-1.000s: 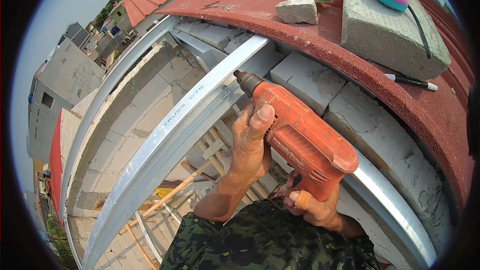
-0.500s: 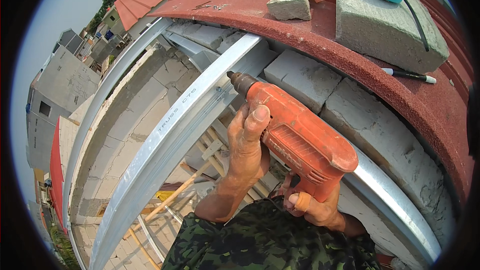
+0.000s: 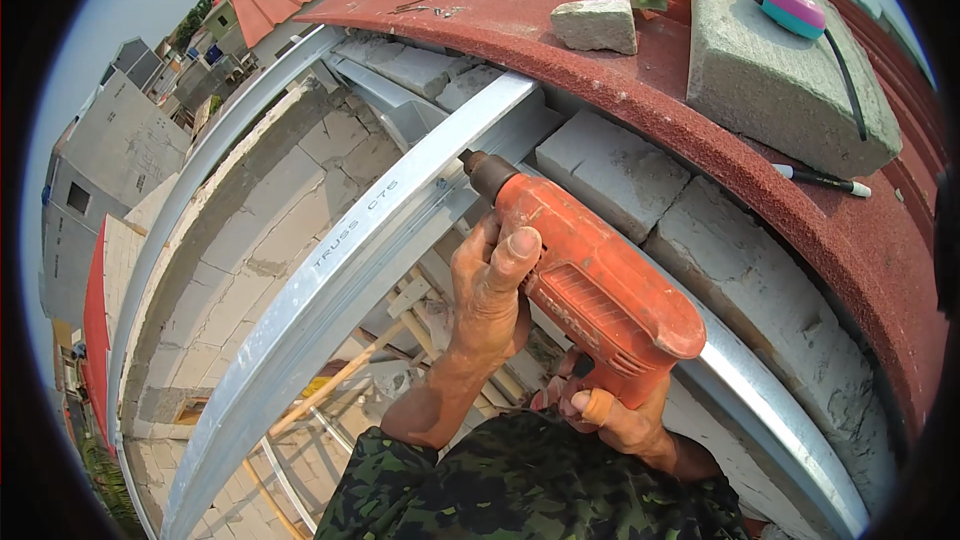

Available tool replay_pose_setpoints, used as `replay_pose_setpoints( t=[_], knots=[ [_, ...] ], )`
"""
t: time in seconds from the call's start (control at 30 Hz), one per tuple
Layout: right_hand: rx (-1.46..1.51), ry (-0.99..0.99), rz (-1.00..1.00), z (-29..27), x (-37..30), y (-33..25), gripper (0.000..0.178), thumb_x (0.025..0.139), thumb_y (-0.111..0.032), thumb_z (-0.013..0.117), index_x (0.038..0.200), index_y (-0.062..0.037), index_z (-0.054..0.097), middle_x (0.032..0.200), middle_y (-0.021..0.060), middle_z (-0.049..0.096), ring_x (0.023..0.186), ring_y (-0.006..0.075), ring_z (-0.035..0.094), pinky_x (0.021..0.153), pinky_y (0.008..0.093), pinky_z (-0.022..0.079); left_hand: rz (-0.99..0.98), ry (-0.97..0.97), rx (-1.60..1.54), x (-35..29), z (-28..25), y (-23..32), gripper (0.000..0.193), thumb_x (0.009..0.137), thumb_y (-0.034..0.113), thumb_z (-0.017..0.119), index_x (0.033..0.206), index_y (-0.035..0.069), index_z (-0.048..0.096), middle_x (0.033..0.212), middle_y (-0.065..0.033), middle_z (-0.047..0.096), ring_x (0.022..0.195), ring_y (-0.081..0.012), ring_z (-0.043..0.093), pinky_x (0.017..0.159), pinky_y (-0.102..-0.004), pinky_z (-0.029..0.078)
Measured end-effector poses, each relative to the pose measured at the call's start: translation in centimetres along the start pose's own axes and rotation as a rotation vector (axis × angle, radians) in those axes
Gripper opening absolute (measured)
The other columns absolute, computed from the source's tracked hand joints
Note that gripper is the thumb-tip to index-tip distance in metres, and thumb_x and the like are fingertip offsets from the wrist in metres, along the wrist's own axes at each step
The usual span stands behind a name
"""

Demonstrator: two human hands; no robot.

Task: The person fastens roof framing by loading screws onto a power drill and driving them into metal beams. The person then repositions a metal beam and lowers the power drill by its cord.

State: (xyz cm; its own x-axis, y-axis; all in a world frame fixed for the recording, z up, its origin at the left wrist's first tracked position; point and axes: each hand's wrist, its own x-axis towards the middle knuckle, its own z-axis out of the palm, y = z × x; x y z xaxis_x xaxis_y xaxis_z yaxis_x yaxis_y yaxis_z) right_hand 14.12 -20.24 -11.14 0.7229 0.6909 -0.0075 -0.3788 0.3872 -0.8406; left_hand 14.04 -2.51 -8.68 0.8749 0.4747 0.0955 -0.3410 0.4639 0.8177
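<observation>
An orange-red power drill (image 3: 600, 270) with a dark chuck is in both my hands, its nose toward the upper left. My left hand (image 3: 492, 285) closes around the side of its front housing, thumb up along the body. Around the rear handle is my right hand (image 3: 625, 422), near my camouflage clothing; the trigger finger is partly hidden. The drill's tip is at the side of a galvanized steel truss (image 3: 335, 240), close to a small screw head. Whether the tip touches the metal I cannot tell.
A second steel truss (image 3: 800, 420) runs along pale blocks (image 3: 735, 250) on the right. On the red metal roof (image 3: 500, 25) lie a concrete block (image 3: 730, 70) with a purple-and-teal tape measure (image 3: 788, 6), a marker pen (image 3: 820, 180) and a stone chunk (image 3: 595, 26). Bamboo poles (image 3: 345, 380) show below.
The drill and both hands stay in nearly the same grip. The view has shifted slightly, so the roof and blocks appear a little lower and to the right, and the chuck slightly lower.
</observation>
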Motion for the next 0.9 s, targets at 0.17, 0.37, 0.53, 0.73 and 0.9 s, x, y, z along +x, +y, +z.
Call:
replay_pose_setpoints(
  t=[0.17,0.37,0.53,0.73,0.9],
  knots=[
    [-0.061,-0.026,-0.016,-0.8,0.3,1.3,0.056,0.077,-0.008,0.075,0.122,0.0095,0.047,0.097,0.0167,0.059,0.07,0.0171,0.061,0.056,0.0301,0.051,0.047,0.004,0.02,0.3,-0.1,-0.3,0.068,0.08,0.049,0.074,0.119,-0.002,0.051,0.103,-0.0075,0.057,0.093,-0.0136,0.06,0.083,-0.0297,0.051],
    [-0.085,-0.025,-0.033,-0.9,-0.1,1.5,0.049,0.079,-0.008,0.075,0.12,0.0085,0.053,0.097,0.0159,0.064,0.077,0.0152,0.062,0.064,0.0274,0.05,0.044,-0.006,0.069,0.2,-1.5,-0.9,0.068,0.08,0.049,0.074,0.118,-0.002,0.051,0.104,-0.0091,0.057,0.093,-0.0149,0.06,0.081,-0.0288,0.051],
    [-0.127,0.002,-0.134,-0.7,0.1,2.4,0.044,0.079,-0.011,0.074,0.113,0.0103,0.056,0.086,0.0152,0.064,0.064,0.0141,0.059,0.053,0.0254,0.045,0.025,0.019,0.051,0.2,-1.7,-1.4,0.068,0.088,0.06,0.057,0.117,-0.002,0.053,0.106,-0.0112,0.06,0.102,-0.0178,0.059,0.088,-0.0336,0.049],
    [0.1,0.003,0.011,-0.7,-0.3,2.8,0.05,0.077,-0.008,0.071,0.117,0.0113,0.049,0.083,0.0157,0.059,0.054,0.0149,0.054,0.045,0.0254,0.039,-0.061,-0.069,-0.056,0.8,-2.9,-1.2,0.06,0.1,0.054,0.034,0.121,0.001,0.054,0.118,-0.0097,0.06,0.105,-0.0183,0.058,0.096,-0.0353,0.044],
    [0.181,-0.024,-0.059,-0.7,-0.6,3.2,0.059,0.077,-0.008,0.072,0.123,0.0127,0.041,0.096,0.0203,0.054,0.058,0.0188,0.055,0.045,0.0282,0.041,-0.057,0.014,-0.061,1.0,-2.8,-1.4,0.063,0.099,0.056,0.033,0.119,0.002,0.057,0.112,-0.0101,0.061,0.103,-0.0192,0.059,0.093,-0.0358,0.046]
  ],
)
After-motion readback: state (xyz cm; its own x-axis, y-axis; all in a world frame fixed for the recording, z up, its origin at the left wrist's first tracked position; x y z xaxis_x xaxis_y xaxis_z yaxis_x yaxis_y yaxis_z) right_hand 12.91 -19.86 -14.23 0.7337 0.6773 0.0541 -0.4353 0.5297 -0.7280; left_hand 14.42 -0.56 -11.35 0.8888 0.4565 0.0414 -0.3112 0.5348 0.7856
